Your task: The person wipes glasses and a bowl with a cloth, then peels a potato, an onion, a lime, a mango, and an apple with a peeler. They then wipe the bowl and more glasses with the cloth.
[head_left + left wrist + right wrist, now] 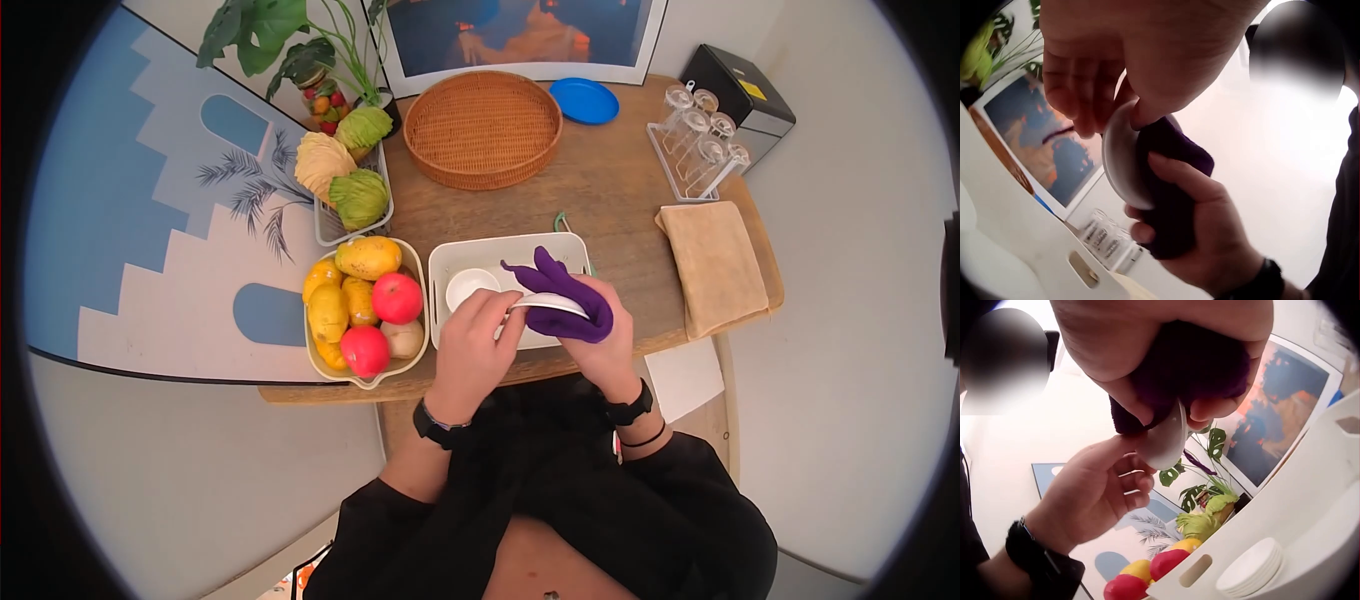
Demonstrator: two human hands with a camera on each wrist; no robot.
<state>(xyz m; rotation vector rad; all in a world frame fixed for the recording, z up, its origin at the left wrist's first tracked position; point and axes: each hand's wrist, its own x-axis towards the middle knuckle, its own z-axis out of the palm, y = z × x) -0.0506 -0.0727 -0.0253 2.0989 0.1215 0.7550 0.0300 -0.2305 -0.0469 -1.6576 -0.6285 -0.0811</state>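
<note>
A small white plate (552,302) is held up over the near side of a white tub (515,250). My left hand (474,345) pinches its rim between thumb and fingers. With my right hand (610,345) I grip a purple cloth (556,278) that is folded around the plate's other side. The left wrist view shows the plate (1120,157) edge-on, the right thumb pressing the cloth (1169,219) against its face. Inside the tub stands a stack of small white plates (1250,567), seen in the right wrist view.
Left of the tub is a basin (420,345) of yellow and pink fruit, with a tray of leafy vegetables (357,198) behind it. A wicker basket (484,135) and blue plate (585,101) lie at the back. Rightward are a rack of glasses (700,150) and a folded tan towel (713,265).
</note>
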